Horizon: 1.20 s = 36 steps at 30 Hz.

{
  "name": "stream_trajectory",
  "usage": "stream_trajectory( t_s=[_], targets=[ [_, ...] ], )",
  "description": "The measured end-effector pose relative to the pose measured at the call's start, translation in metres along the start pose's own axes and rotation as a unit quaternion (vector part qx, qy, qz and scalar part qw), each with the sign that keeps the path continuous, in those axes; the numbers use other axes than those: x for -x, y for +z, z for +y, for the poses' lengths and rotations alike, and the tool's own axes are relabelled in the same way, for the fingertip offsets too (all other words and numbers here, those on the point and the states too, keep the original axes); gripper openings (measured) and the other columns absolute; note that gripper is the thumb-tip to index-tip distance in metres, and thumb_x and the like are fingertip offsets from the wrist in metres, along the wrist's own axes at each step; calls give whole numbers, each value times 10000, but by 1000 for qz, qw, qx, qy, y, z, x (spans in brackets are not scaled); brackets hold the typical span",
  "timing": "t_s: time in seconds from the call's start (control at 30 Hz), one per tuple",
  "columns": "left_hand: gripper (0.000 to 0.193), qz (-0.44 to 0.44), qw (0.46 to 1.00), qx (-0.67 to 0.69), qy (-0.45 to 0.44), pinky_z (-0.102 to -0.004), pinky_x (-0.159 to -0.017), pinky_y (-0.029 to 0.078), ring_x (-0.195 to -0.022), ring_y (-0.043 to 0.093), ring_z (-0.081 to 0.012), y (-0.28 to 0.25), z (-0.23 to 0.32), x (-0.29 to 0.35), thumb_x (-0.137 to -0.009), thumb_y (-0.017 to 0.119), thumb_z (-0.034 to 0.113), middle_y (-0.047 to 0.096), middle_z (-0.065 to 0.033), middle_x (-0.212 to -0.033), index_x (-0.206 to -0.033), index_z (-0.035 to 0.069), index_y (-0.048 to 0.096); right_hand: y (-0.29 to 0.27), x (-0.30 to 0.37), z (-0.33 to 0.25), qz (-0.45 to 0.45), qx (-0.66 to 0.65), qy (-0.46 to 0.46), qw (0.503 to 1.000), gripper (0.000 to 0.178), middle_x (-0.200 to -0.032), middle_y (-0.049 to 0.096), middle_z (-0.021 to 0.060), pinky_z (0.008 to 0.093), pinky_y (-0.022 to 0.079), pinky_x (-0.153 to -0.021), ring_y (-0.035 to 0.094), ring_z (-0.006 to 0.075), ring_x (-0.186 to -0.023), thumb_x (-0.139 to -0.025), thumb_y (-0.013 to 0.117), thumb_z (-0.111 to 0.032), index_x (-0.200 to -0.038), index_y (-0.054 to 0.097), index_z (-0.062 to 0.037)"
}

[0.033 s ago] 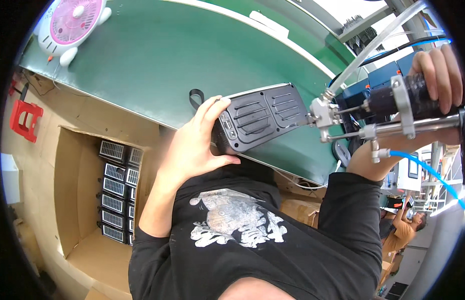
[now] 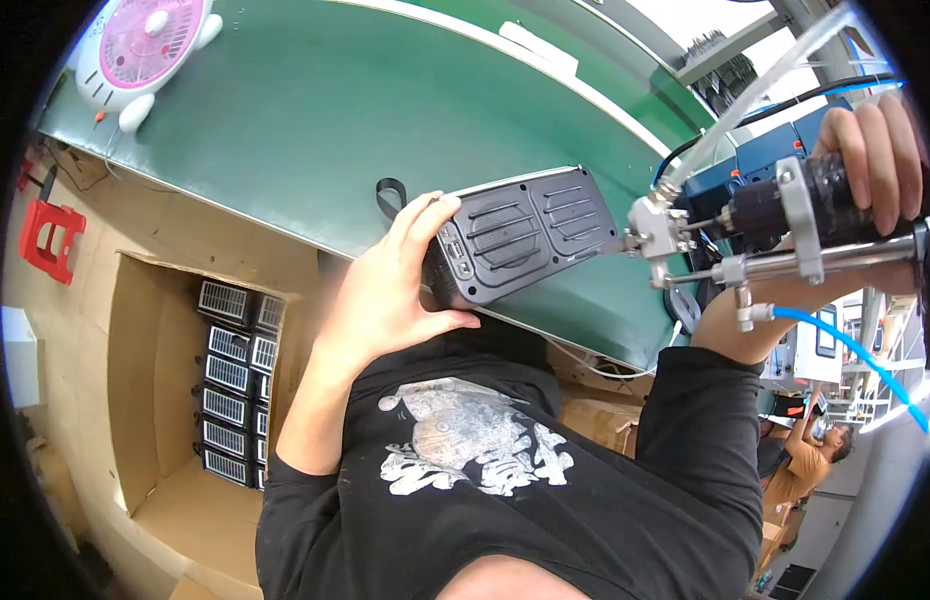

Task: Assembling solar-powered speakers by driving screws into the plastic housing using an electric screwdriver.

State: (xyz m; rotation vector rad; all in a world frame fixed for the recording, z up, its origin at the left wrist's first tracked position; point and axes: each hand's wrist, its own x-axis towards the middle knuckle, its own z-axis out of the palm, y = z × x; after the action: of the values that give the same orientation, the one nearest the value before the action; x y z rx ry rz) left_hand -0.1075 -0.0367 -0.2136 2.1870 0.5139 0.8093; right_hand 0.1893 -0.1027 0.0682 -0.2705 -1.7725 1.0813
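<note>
A black portable speaker [image 2: 510, 232] with grilles, ports along its left end and a wrist strap [image 2: 389, 197] lies tilted near the table's front edge. My left hand [image 2: 385, 280] grips its left end, fingers on top and thumb at the near side. My right hand [image 2: 872, 165] is wrapped around the dark body of a power screwdriver [image 2: 760, 207], which has a metal feed head and a blue hose [image 2: 855, 350]. The screwdriver's narrow tip meets the right end of the speaker. Whether a screw is in the tip is too small to see.
A pink and white fan [image 2: 150, 45] stands at the table's [image 2: 285, 130] far left. On the floor, a cardboard box [image 2: 195, 520] holds several speakers with solar panels. A red stool [image 2: 52, 240] is further left. Another person [image 2: 800, 460] sits at the right.
The screwdriver head has shifted very slightly to the right and up at its near end. The speaker and my left hand look the same.
</note>
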Motion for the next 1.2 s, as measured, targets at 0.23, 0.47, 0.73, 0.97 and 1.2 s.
stream_trajectory(
  t_s=[0.23,0.47,0.73,0.97,1.2],
  targets=[
    [1177,-4,1000,-7,8,-451,-1098,449,-1357,494,-413,-4,3,0,-531,972,342,460,-221,-1491,-1503,93,357,12,33,12,79,37,12,996,549,-797,566,13,305,489,-647,604,139,-658,-824,692,-549,-1024,480,-84],
    [1163,-2,1000,-1,18,-459,-1090,451,-1350,497,-423,-2,0,2,-551,965,345,453,-233,-1492,-1505,92,349,35,48,47,128,27,36,991,560,-747,549,-36,248,475,-615,599,78,-607,-819,749,-556,-983,437,-120],
    [1076,17,1000,13,-1,-450,-1079,467,-1326,523,-419,3,6,1,-586,905,203,464,-239,-1473,-1497,83,345,43,32,28,91,91,48,991,606,-789,512,-25,265,430,-637,550,102,-631,-848,730,-581,-1054,446,-87],
    [1149,63,998,3,26,-464,-1016,504,-1268,542,-444,43,17,-7,-614,909,214,414,-229,-1483,-1541,115,238,5,19,-21,91,50,-4,995,639,-809,524,-11,264,439,-669,571,118,-667,-803,768,-566,-1071,451,-79],
    [1191,38,998,37,-35,-442,-1071,471,-1332,500,-425,58,21,-15,-661,917,377,416,-261,-1489,-1528,-6,196,3,0,8,129,56,12,990,671,-811,528,0,269,449,-694,580,126,-682,-769,770,-588,-1068,452,-78]
  ],
)
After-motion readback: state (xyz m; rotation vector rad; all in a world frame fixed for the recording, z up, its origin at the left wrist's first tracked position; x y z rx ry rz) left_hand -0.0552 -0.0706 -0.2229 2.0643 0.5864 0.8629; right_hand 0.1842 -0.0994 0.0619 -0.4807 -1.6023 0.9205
